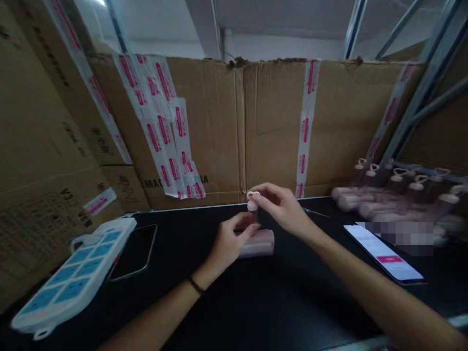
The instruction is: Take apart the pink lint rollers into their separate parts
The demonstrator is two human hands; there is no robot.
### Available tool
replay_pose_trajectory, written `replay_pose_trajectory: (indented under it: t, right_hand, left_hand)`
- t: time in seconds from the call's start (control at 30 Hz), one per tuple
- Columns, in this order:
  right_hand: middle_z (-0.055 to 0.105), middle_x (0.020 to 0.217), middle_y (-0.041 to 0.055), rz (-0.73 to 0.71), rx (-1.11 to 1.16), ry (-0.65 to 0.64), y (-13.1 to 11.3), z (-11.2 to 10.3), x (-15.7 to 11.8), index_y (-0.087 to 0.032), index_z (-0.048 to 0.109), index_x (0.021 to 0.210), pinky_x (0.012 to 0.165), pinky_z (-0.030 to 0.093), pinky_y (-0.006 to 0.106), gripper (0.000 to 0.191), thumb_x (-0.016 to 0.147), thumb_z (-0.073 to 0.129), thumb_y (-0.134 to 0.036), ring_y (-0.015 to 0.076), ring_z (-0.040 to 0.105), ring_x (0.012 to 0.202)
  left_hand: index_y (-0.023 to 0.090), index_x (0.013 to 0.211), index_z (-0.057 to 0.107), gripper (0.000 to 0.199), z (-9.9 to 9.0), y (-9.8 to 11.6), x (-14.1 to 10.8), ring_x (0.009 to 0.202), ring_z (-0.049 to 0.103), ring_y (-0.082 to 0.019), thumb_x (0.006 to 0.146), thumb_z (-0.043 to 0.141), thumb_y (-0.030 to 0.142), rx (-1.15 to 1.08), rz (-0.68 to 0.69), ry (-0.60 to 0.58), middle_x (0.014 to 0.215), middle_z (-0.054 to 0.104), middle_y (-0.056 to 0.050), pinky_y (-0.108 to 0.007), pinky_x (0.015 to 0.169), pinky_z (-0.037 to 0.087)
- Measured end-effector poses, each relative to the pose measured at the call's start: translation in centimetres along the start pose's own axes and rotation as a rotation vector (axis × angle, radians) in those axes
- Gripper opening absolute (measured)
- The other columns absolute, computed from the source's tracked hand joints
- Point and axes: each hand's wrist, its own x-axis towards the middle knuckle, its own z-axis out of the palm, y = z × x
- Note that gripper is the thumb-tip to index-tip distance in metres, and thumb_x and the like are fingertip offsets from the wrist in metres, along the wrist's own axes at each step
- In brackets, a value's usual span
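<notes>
Near the middle of the black table, a small clear bottle (252,213) with a pale pink cap stands upright between my hands. My left hand (231,240) is closed round the bottle's lower part. The thumb and fingers of my right hand (280,207) pinch the pale loop (253,195) on top of the cap. Just behind my left fingers lies a pink cylinder (259,243) on its side; its left end is hidden by that hand.
A white compartment box (98,239) with blue sections and a dark phone (135,251) lie left. A lit phone (383,253) lies right, near several pink cylinders with looped bottles (417,187). Taped cardboard (270,131) rises behind the black table (234,302).
</notes>
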Motion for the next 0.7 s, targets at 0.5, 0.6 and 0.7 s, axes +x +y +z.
replay_pose_trajectory:
  t: [0.5, 0.6, 0.7]
  right_hand:
    - [0.074, 0.097, 0.005, 0.161, 0.236, 0.005, 3.4, 0.3, -1.3, -0.019, 0.07, 0.102, 0.081, 0.061, 0.034, 0.029, 0.083, 0.081, -0.038, 0.0199, 0.073, 0.09]
    - [0.074, 0.1, 0.0056, 0.215, 0.328, 0.196, 4.1, -0.3, -1.3, -0.021, 0.065, 0.107, 0.08, 0.063, 0.035, 0.033, 0.087, 0.076, -0.044, 0.0198, 0.073, 0.094]
    - [0.073, 0.106, 0.0064, 0.248, 0.407, 0.346, 4.6, -0.1, -1.5, -0.021, 0.062, 0.109, 0.084, 0.064, 0.037, 0.036, 0.089, 0.074, -0.048, 0.0197, 0.073, 0.1]
  left_hand:
    - [0.021, 0.115, 0.062, 0.068, -4.3, -1.0, 0.0, 0.095, 0.065, -0.024, 0.057, 0.097, 0.023, -0.136, -0.166, -0.147, 0.106, 0.069, -0.005, -0.038, 0.088, 0.052]
    - [0.023, 0.122, 0.055, 0.058, -4.2, -0.8, 0.1, 0.103, 0.065, -0.023, 0.074, 0.088, 0.031, -0.239, -0.195, -0.027, 0.112, 0.068, -0.005, -0.034, 0.087, 0.053]
    - [0.025, 0.13, 0.051, 0.051, -3.3, -0.1, -0.3, 0.114, 0.064, -0.026, 0.087, 0.076, 0.038, -0.338, -0.223, 0.059, 0.126, 0.064, -0.009, -0.038, 0.09, 0.056]
